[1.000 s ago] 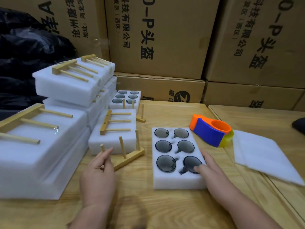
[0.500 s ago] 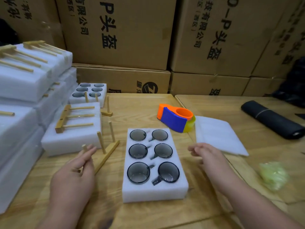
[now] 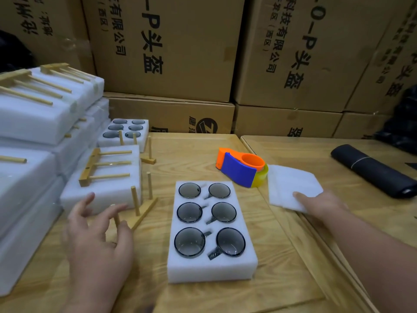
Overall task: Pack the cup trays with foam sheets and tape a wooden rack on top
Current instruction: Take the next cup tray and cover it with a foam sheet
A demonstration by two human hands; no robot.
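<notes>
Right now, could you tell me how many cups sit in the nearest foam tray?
6: all in the nearest foam tray, two columns of three cups; none look hidden.

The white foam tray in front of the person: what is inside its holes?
The foam tray holds six dark glass cups, one per hole, in two columns, seen from above. Small handles show beside some. Nothing covers them yet. The foam hides the cups' sides and bases.

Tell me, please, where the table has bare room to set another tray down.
Bare wood lies between the cup tray and the tape dispenser, toward the boxes, and between tray and right hand. The left is crowded: wooden rack, foam stacks.
</notes>
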